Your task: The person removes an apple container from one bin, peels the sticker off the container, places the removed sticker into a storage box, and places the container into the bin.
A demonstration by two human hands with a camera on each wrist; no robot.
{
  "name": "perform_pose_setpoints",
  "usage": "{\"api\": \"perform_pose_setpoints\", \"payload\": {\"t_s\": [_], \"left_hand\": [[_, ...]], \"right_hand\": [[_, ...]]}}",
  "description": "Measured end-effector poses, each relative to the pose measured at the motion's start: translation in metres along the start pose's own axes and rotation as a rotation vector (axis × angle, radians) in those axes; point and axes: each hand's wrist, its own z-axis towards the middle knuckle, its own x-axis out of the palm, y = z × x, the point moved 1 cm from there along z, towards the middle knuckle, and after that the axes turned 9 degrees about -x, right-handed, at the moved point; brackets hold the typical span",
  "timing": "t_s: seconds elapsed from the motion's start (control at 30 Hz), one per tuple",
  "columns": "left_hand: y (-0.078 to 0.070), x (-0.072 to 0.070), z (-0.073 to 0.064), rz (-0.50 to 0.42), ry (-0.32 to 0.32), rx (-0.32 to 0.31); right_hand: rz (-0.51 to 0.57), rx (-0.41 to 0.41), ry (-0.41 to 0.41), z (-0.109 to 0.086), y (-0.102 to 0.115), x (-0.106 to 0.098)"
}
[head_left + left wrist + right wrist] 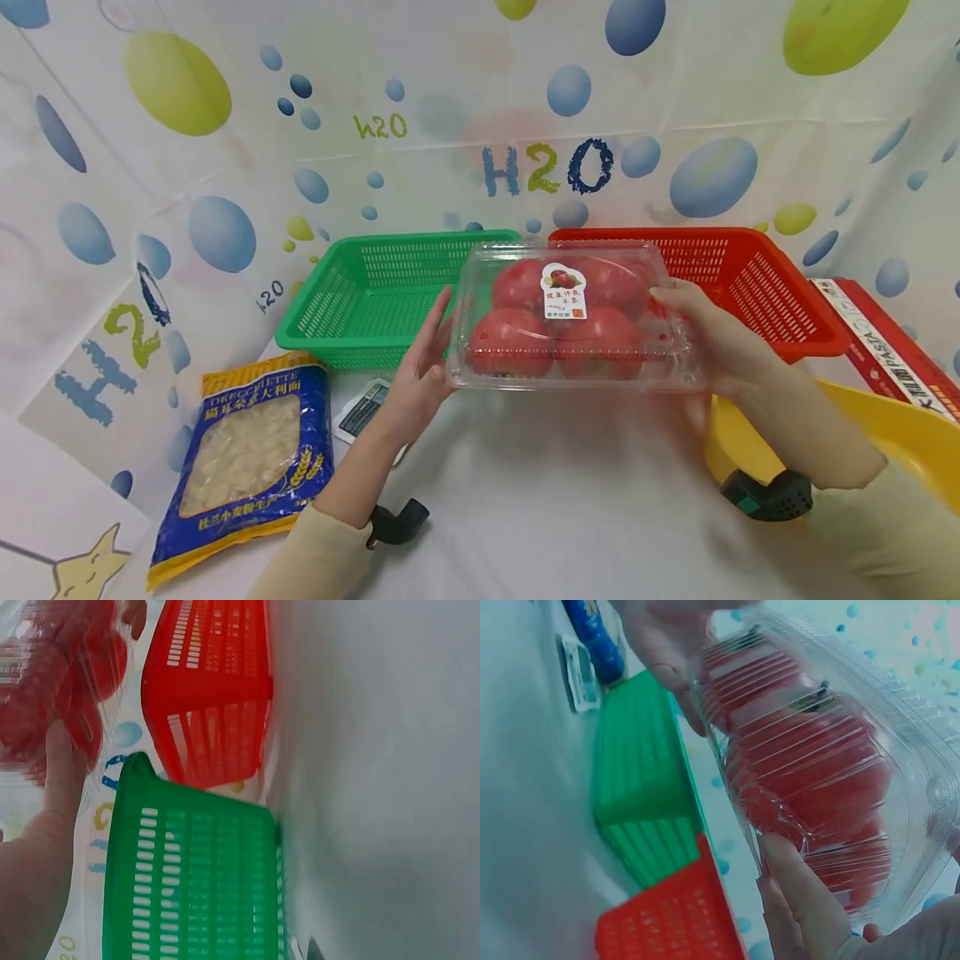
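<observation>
A clear plastic box of red apples [557, 333], with a white label on its lid, is held up in the air between both hands. On its left end, my left hand [420, 379] supports it with straight fingers; one finger [60, 769] lies along the plastic in the left wrist view. At the opposite end, my right hand [708, 333] grips the box, thumb on the lid's edge and fingers underneath. The right wrist view shows the right fingers [799, 892] against the ribbed plastic. Behind the box stand a green basket [352, 300] and a red basket [780, 292].
A blue and yellow orecchiette pasta bag [247, 458] lies at the left. Beside it, a white item with a dark label [363, 412] is partly behind the left arm. A yellow container [847, 408] and a red pasta package [892, 350] are at the right.
</observation>
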Motion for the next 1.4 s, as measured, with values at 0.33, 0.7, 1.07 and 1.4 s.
{"api": "perform_pose_setpoints", "payload": {"t_s": [0.33, 0.7, 1.07, 1.4], "left_hand": [[-0.008, -0.015, -0.015, 0.010, 0.099, -0.155], [-0.004, -0.016, -0.031, 0.021, 0.154, -0.303], [0.010, -0.018, -0.027, 0.057, 0.254, -0.383], [0.012, -0.027, -0.033, 0.167, 0.246, -0.483]], "right_hand": [[-0.356, -0.013, 0.111, -0.022, -0.018, -0.004], [-0.632, -0.056, 0.228, -0.042, -0.029, -0.023], [-0.716, 0.051, 0.275, -0.044, -0.034, -0.033], [-0.689, 0.157, 0.335, -0.040, -0.048, -0.031]]}}
